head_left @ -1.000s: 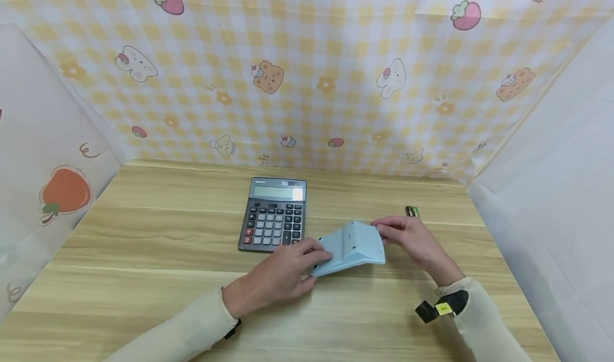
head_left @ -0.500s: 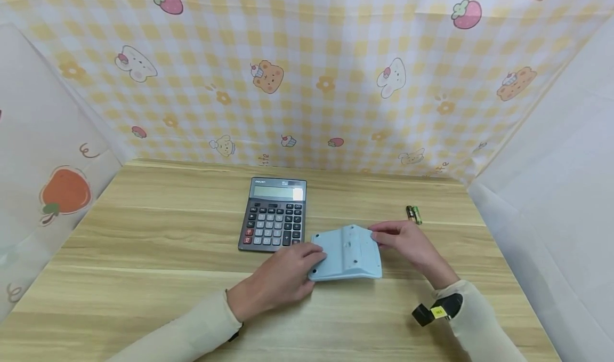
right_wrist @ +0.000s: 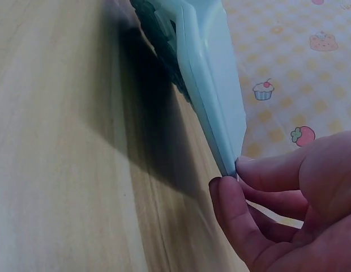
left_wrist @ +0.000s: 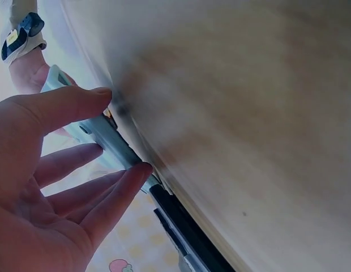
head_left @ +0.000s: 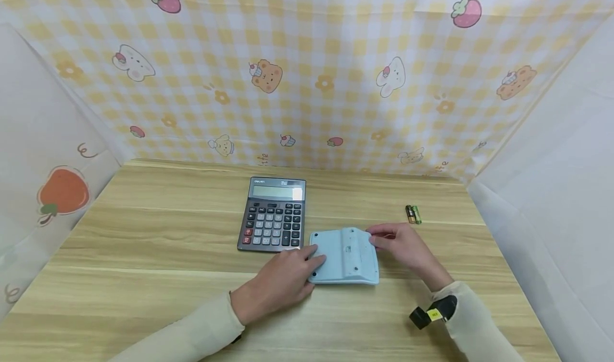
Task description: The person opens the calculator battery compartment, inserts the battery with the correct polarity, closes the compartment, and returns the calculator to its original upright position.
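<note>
A light blue calculator [head_left: 331, 255] is held face down in the head view, its back with small dark feet and a raised ridge turned up. My left hand [head_left: 280, 278] grips its left end, fingers on the back and thumb at the near edge. At the far right corner my right hand [head_left: 405, 247] pinches the edge between thumb and fingertips. The right wrist view shows dark keys on the underside of the calculator [right_wrist: 206, 85], with the held edge apart from the tabletop. In the left wrist view, my left hand [left_wrist: 56, 170] spans the calculator's end.
A dark grey calculator [head_left: 272, 215] lies face up just left of the blue one. Two small batteries [head_left: 413, 214] lie beyond my right hand. The wooden table [head_left: 144, 234] ends at a checked cloth [head_left: 307, 85] behind.
The blue calculator has come down from a steeper tilt to lie flatter, shifting slightly left and towards me. Both hands have moved with it, and the batteries now show fully.
</note>
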`<state>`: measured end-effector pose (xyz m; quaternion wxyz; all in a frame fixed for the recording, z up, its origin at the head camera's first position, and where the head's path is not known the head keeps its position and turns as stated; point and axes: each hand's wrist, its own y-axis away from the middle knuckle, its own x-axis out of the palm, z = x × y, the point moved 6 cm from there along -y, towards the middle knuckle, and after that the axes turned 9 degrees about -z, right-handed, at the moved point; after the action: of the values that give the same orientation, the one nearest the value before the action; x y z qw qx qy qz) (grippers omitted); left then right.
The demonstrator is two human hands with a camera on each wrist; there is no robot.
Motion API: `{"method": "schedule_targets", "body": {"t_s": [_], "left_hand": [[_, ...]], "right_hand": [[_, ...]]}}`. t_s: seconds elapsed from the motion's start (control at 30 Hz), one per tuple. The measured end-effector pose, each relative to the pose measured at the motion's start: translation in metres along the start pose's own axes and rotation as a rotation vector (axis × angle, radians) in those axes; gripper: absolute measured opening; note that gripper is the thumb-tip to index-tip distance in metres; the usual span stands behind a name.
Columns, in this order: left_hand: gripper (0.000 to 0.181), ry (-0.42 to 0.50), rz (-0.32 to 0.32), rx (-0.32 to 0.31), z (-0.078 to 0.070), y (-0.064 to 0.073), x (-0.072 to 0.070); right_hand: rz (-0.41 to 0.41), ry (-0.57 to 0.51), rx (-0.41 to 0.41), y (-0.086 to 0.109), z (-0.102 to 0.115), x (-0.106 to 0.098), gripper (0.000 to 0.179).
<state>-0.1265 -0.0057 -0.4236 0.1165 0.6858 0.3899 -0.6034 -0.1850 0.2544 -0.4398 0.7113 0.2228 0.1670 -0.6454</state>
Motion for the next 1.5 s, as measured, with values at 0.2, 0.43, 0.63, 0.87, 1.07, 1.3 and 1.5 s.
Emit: {"method": "schedule_targets", "body": {"t_s": [0.2,0.43,0.63,0.87,1.07,1.3,1.5], "left_hand": [[0.047,-0.01,0.015,0.003,-0.002,0.0008,0.0007],[0.054,-0.031,0.03,0.015,-0.0032,0.0004,0.0018],[0.054,-0.048,0.036,0.021,-0.0032,-0.0015,0.0027],[0.052,-0.024,0.025,0.021,-0.002,-0.0032,0.0027],[0.052,-0.009,0.024,0.018,-0.0014,-0.0047,0.0024],[0.053,0.0,0.019,0.02,-0.0005,-0.0043,0.0026],[0.053,0.0,0.019,0.021,-0.0006,-0.0031,0.0029]], "right_hand": [[-0.027,0.101,-0.024,-0.0022,-0.0035,0.0026,0.023],[-0.052,0.184,-0.036,-0.0016,-0.0045,0.0052,0.021],[-0.069,0.193,-0.051,-0.0001,-0.0028,0.0064,0.022],[-0.078,0.212,-0.054,-0.0001,-0.0022,0.0072,0.023],[-0.078,0.222,-0.072,-0.0003,-0.0019,0.0074,0.023],[-0.069,0.229,-0.108,-0.0003,0.0015,0.0079,0.025],[-0.063,0.23,-0.126,-0.0002,0.0022,0.0087,0.027]]}}
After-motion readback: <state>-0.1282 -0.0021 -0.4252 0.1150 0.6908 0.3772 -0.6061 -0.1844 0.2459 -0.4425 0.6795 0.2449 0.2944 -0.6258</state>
